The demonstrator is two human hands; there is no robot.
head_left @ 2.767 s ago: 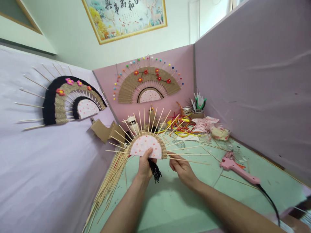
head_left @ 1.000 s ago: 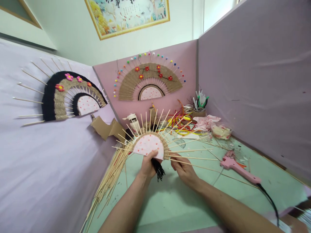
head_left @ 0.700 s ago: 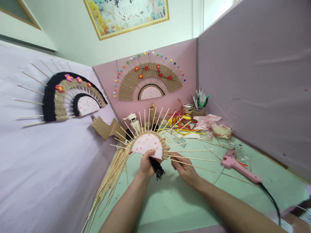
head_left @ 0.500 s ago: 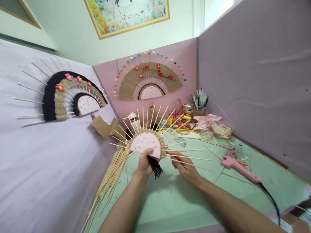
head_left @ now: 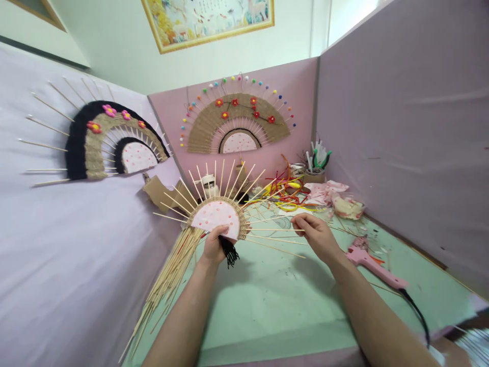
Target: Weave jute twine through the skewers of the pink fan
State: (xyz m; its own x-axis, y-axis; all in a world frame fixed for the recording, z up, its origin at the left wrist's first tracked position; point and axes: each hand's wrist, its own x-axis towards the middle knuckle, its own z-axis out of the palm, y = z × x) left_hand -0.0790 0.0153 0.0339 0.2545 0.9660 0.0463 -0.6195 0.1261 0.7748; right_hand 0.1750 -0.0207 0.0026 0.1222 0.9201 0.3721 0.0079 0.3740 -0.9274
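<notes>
My left hand (head_left: 214,245) grips a half-round fan (head_left: 216,216) at its lower edge, the thumb on its white, pink-dotted face. Woven tan twine (head_left: 243,224) borders the curved edge, and thin wooden sticks (head_left: 191,184) spread outward from it. A black tassel (head_left: 229,251) hangs below my thumb. To the right, my right hand (head_left: 312,233) is closed in a pinch by the outer ends of the right-hand sticks. Whatever its fingertips hold is too fine to make out.
A pink glue gun (head_left: 376,264) lies at right. Loose sticks (head_left: 168,285) are heaped at left. Coloured pipe cleaners (head_left: 280,189), dotted cloth (head_left: 326,191) and a pot of tools (head_left: 315,174) stand at the back. Two finished fans (head_left: 239,122) hang on the panels.
My right hand has moved away from the woven edge, rightward and up, to the stick ends. The fan and my left hand have shifted slightly left and up in view.
</notes>
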